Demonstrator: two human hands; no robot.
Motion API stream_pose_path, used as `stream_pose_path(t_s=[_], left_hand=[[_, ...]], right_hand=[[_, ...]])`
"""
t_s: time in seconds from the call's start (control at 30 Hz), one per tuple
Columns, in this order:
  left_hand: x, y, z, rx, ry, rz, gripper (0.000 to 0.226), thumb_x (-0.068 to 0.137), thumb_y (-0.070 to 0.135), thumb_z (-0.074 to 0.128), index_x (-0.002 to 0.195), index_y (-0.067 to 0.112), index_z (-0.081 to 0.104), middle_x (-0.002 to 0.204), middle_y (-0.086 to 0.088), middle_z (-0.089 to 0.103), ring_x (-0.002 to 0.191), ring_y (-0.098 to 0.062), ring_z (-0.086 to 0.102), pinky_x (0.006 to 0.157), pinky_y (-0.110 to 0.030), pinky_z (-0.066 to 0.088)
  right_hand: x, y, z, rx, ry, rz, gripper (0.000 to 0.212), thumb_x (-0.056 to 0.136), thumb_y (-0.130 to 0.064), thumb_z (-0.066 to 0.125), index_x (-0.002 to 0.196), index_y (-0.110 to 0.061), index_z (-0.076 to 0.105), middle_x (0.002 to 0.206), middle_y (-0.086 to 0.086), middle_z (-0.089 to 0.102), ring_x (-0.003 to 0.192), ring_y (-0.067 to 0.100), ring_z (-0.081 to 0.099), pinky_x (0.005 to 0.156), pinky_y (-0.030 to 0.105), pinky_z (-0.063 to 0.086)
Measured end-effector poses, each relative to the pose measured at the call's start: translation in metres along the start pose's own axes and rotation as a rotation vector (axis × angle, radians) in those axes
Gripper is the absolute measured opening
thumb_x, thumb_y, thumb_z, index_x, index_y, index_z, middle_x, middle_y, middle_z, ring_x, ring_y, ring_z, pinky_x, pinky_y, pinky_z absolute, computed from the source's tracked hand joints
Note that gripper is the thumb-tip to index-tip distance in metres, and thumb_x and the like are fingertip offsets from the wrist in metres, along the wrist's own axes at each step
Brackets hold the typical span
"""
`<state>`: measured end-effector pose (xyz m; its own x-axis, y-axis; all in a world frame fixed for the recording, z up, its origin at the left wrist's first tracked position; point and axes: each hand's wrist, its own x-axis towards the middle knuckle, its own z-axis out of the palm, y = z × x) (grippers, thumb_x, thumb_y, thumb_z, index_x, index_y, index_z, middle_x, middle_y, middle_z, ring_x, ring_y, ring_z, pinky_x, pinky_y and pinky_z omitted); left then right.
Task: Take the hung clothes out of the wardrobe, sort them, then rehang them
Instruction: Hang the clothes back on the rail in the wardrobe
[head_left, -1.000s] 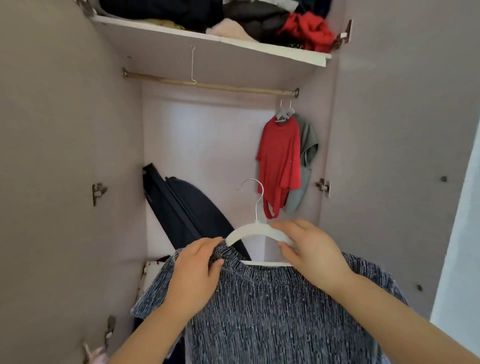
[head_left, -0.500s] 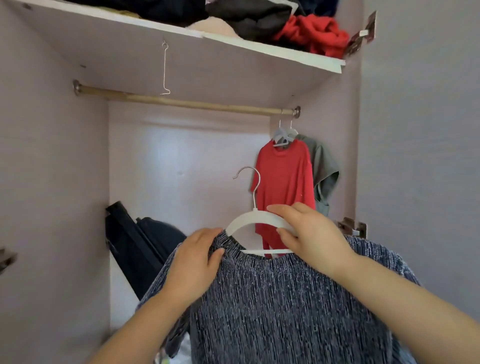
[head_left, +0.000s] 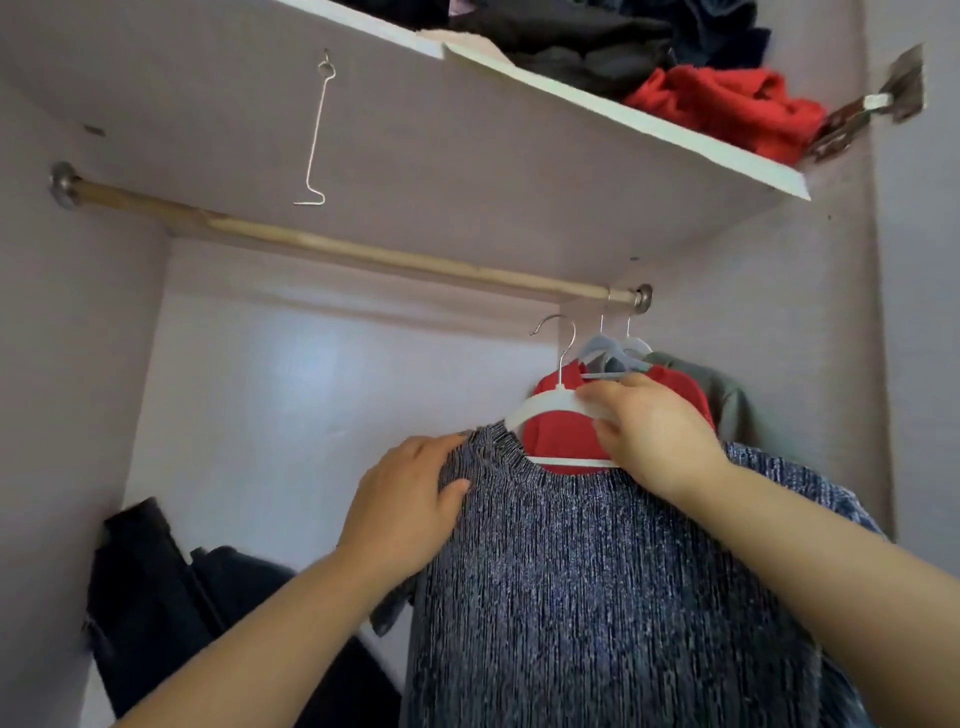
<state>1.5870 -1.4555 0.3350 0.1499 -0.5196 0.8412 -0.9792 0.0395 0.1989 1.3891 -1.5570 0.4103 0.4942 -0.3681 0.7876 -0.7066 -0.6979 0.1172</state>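
At the upper left of the frame the wooden rod (head_left: 363, 254) starts at its wall fitting and runs bare across to the right, with a loose wire hook (head_left: 314, 140) dangling from the underside of the shelf (head_left: 623, 122) above it. Dark bags (head_left: 156, 597) lean in the lower left corner. Just left of centre, the left hand (head_left: 410, 504) grips the shoulder of a blue-grey knit top (head_left: 597, 597), fingers curled over the fabric and thumb pressed on the front. The top hangs on a white hanger (head_left: 545, 408) in the middle of the frame, held up in the air. Its metal hook (head_left: 566, 358) sits just below the rod and is not on it. The right hand (head_left: 654, 431) pinches the hanger's right arm between fingers and thumb. Behind that hand, at the rod's right end, a red shirt (head_left: 561, 441) and a grey-green garment (head_left: 727, 395) already hang. Folded clothes (head_left: 727, 104) are piled on the shelf at the upper right. This looks like the rehanging step, with the top being offered up to the rod. The next move probably calls for lifting the hook above the rod, just left of the red shirt, and lowering it on, while the left hand steadies the shoulder so the top does not slip off.
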Motion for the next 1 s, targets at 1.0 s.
stream_pose_path(t_s=[1.0], left_hand=[[0.121,-0.057,0.077,0.294,0.072,0.016,0.049,0.094,0.041,0.041,0.14,0.036,0.026,0.139,0.015,0.037,0.127,-0.007,0.036,0.102,-0.022,0.028]], right_hand=[[0.178,0.073,0.105,-0.11,0.118,0.192,0.035,0.082,0.003,0.048,0.114,-0.009,0.055,0.104,0.01,0.059,0.093,0.029,0.059,0.066,0.034,0.044]])
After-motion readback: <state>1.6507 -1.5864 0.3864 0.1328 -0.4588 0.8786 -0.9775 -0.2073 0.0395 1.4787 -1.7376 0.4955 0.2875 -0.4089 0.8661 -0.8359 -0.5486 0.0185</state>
